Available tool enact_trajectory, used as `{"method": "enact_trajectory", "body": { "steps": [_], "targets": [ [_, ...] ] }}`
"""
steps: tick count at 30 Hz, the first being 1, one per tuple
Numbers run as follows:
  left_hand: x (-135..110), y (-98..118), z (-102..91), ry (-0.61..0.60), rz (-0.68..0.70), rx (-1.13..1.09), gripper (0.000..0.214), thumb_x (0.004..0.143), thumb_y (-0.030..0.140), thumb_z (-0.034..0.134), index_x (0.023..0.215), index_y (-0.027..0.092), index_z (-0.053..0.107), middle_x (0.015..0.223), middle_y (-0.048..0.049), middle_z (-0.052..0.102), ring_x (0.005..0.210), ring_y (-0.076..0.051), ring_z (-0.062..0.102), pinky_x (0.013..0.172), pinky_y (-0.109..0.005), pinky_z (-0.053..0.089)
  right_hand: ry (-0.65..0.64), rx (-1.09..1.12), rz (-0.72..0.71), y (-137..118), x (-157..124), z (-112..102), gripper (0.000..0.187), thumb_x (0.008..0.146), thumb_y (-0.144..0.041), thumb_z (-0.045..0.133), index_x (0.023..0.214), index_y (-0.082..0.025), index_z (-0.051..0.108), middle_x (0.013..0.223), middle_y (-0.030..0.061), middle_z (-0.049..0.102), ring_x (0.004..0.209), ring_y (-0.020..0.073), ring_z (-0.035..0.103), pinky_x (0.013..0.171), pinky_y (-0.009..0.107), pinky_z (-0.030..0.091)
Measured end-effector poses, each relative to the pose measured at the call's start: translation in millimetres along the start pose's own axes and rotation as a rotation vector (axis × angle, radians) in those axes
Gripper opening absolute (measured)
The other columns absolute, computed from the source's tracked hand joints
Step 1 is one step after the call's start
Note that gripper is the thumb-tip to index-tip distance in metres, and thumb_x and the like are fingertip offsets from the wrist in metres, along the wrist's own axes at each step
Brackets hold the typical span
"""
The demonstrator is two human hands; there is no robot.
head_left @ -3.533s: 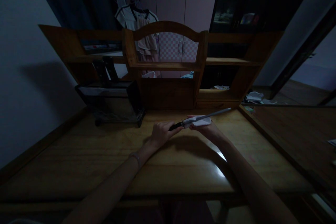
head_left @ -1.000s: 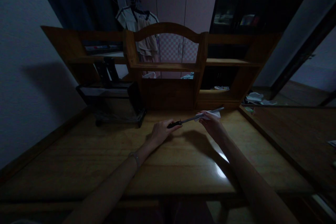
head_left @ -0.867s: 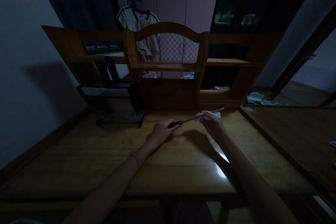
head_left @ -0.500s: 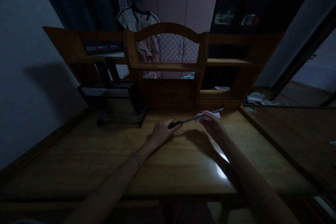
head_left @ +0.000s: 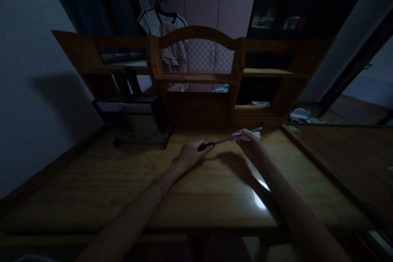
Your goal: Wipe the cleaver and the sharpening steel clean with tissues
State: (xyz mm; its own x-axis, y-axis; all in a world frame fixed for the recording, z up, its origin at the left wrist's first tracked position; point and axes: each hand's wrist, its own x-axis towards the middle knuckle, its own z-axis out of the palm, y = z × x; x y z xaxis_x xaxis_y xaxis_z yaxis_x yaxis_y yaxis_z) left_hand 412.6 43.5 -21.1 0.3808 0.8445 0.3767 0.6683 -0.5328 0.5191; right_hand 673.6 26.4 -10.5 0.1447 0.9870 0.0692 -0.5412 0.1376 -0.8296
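My left hand [head_left: 190, 155] is closed round the black handle of a sharpening steel [head_left: 223, 140], a long thin grey rod held slantwise above the desk. Its tip points to the far right. Around the outer part of the rod, my right hand [head_left: 250, 144] pinches a folded white tissue [head_left: 254, 135]. The rod's far end sticks out a little past the tissue. Part of the rod is hidden by the tissue and fingers.
On the left of the wooden desk [head_left: 123, 180] stands a dark knife block [head_left: 135, 120] with black-handled knives [head_left: 130, 84] upright in it. A wooden shelf unit [head_left: 199, 108] rises along the back edge. Crumpled white plastic [head_left: 301, 114] lies beyond the right side.
My right hand and the tissue have slid slightly along the rod toward its tip. The left hand keeps its grip on the handle, and the whole view has shifted very little.
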Motion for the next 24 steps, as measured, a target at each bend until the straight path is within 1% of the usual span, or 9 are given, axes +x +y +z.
{"method": "enact_trajectory", "body": {
  "steps": [5,9,13,18,24],
  "targets": [
    [-1.5,2.9,-1.4,-0.034,0.032,0.006,0.049,0.086,0.065,0.044,0.084,0.021,0.066,0.078,-0.0052,0.069,0.072,-0.019,0.063,0.062,-0.026,0.034,0.021,0.002,-0.020,-0.9,-1.5,0.2,0.021,0.076,-0.038,0.077,0.081,-0.019,0.070,0.086,0.0046,0.071,0.077,0.0148,0.064,0.062,0.021,0.053],
    [-3.0,6.0,-2.8,-0.047,0.033,-0.042,0.048,0.087,0.064,0.045,0.086,0.022,0.067,0.080,-0.0045,0.070,0.071,-0.018,0.063,0.060,-0.025,0.034,0.018,-0.012,-0.028,-1.0,-1.5,0.2,0.022,0.076,-0.039,0.077,0.080,-0.018,0.070,0.086,0.0047,0.071,0.079,0.0152,0.065,0.061,0.021,0.051],
    [-3.5,7.8,-2.5,-0.047,0.023,-0.075,0.049,0.087,0.064,0.044,0.087,0.021,0.069,0.082,-0.0049,0.070,0.070,-0.018,0.061,0.060,-0.026,0.034,0.028,-0.015,-0.039,-1.1,-1.0,1.4,0.021,0.075,-0.037,0.078,0.081,-0.018,0.071,0.086,0.0053,0.071,0.079,0.0156,0.065,0.062,0.022,0.051],
    [-3.2,7.5,-1.5,-0.039,0.022,-0.090,0.049,0.086,0.063,0.045,0.084,0.021,0.070,0.078,-0.0043,0.069,0.068,-0.018,0.060,0.060,-0.026,0.034,0.027,-0.029,-0.045,-2.4,-2.5,4.0,0.021,0.074,-0.036,0.080,0.080,-0.019,0.071,0.085,0.0051,0.071,0.078,0.0155,0.065,0.062,0.022,0.052],
    [-3.9,9.7,-3.3,-0.024,-0.015,-0.086,0.050,0.085,0.064,0.046,0.085,0.021,0.071,0.078,-0.0047,0.069,0.069,-0.018,0.060,0.060,-0.026,0.034,0.036,-0.015,-0.065,1.7,4.2,-2.3,0.020,0.073,-0.036,0.079,0.079,-0.019,0.070,0.086,0.0054,0.071,0.079,0.0160,0.065,0.060,0.022,0.051]
  ]
}}
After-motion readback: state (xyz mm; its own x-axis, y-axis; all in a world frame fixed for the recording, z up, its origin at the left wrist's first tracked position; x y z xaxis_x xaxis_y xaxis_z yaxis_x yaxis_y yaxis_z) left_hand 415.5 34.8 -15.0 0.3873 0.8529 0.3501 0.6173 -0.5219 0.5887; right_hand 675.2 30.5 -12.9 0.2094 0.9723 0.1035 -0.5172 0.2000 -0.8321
